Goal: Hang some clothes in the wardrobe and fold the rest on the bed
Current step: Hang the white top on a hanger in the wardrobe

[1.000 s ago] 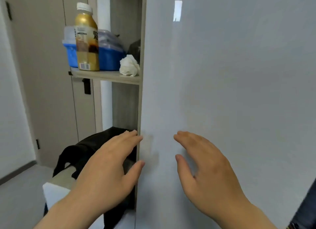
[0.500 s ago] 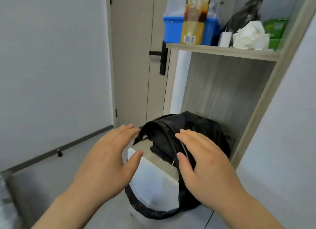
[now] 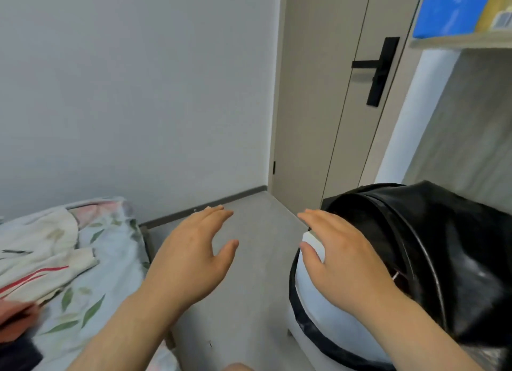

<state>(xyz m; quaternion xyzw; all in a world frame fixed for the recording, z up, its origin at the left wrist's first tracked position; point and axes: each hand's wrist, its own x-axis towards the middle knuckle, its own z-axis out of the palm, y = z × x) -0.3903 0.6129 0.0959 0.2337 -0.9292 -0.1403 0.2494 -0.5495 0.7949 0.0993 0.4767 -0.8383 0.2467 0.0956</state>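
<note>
My left hand and my right hand float side by side in front of me, fingers straight and relaxed, holding nothing. At the lower left lies the bed with a leaf-patterned sheet. On it sits a rumpled cream garment with red stripes, beside a reddish piece and a dark piece at the frame's edge. My left hand hovers over the floor to the right of the bed. The wardrobe door is out of view.
A black backpack lies on a white stool under my right hand. Above it is a shelf with a blue box. A beige door with a black handle stands behind. Grey floor runs between bed and stool.
The view has swung left, away from the white wardrobe door and the shelf, bringing the bed and clothes into sight. Both hands keep the same open pose.
</note>
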